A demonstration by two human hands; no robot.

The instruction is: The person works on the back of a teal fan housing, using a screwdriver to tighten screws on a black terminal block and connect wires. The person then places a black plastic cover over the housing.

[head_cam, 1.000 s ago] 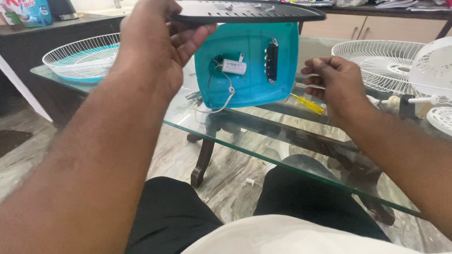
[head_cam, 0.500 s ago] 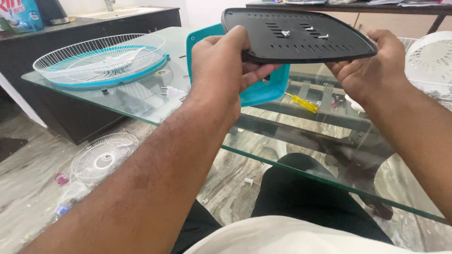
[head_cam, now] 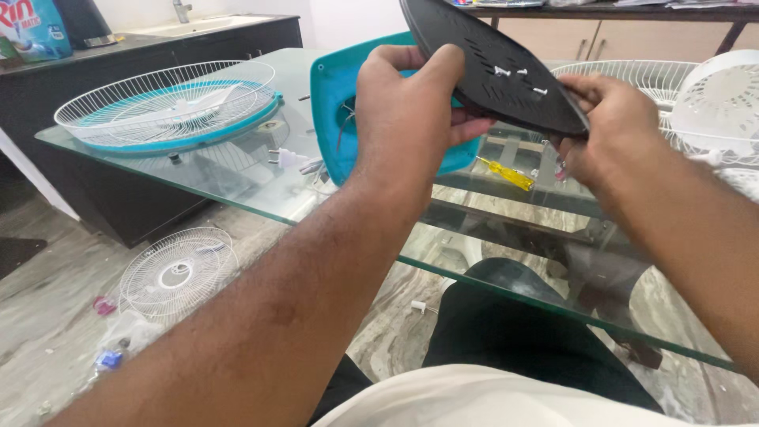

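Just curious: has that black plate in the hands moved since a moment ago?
Yes. The black plate has tipped from flat to steeply tilted, showing white screws, in front of the teal housing.

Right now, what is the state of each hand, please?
Left hand: closed on the left edge of the black plate.
Right hand: closed on the plate's right edge.

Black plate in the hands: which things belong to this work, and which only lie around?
In the work:
- black plate, held by left hand and right hand
- its white screws
- teal housing

Lying about:
- yellow screwdriver
- fan guard with teal rim
- white grille on floor
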